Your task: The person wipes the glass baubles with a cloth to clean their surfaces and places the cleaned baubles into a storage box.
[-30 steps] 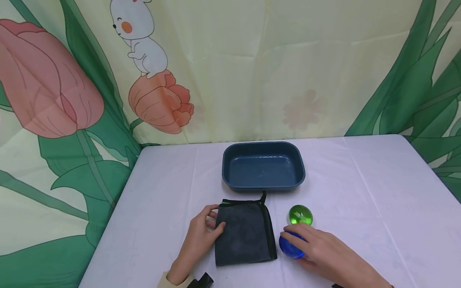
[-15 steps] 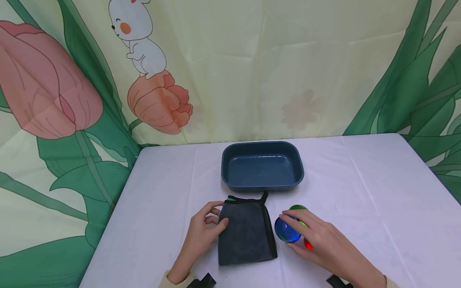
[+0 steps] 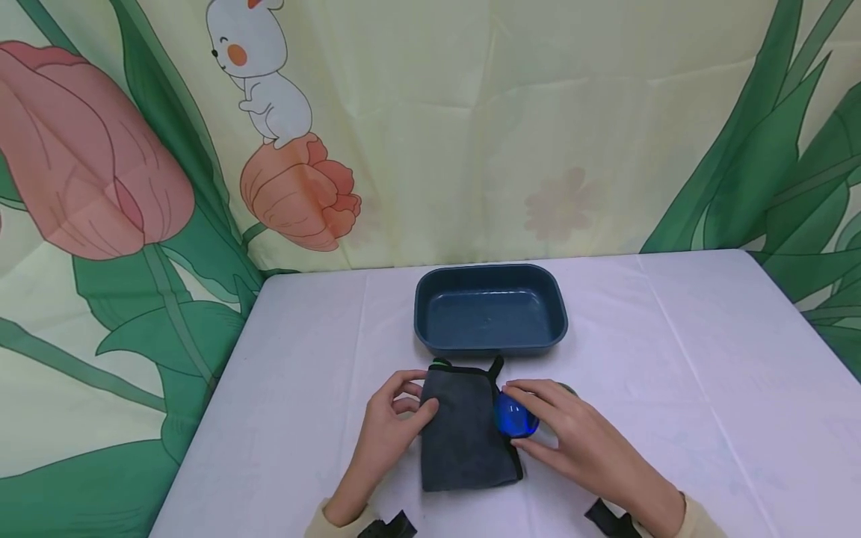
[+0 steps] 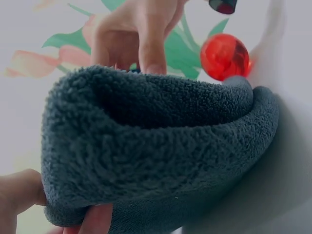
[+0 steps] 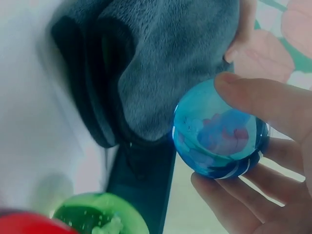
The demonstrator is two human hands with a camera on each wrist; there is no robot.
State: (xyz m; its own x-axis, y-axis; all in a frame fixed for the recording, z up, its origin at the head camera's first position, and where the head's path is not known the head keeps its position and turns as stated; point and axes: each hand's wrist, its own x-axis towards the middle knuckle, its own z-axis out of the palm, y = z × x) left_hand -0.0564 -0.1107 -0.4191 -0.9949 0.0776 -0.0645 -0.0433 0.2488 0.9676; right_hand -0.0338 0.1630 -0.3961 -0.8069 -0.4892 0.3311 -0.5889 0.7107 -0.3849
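My left hand (image 3: 397, 418) pinches the left edge of a folded dark grey towel (image 3: 460, 441), which has a black border and a small hanging loop. In the left wrist view its layers are lifted and a gap shows between them. My right hand (image 3: 575, 430) holds a clear blue ball (image 3: 515, 417) between thumb and fingers, at the towel's right edge. A red ball (image 4: 224, 56) shows beyond the towel in the left wrist view. The right wrist view has a green ball (image 5: 105, 214) beside the red one; in the head view my right hand mostly hides them.
A dark blue rectangular tray (image 3: 491, 321) stands just behind the towel, with nothing in it. White cloth covers the table (image 3: 673, 359). A printed curtain (image 3: 430, 134) with flowers and a rabbit hangs behind the table.
The right hand has carried the blue ball left and away from the person, to the towel's edge. The left hand has shifted slightly right, and the towel's left side has moved and narrowed with it.
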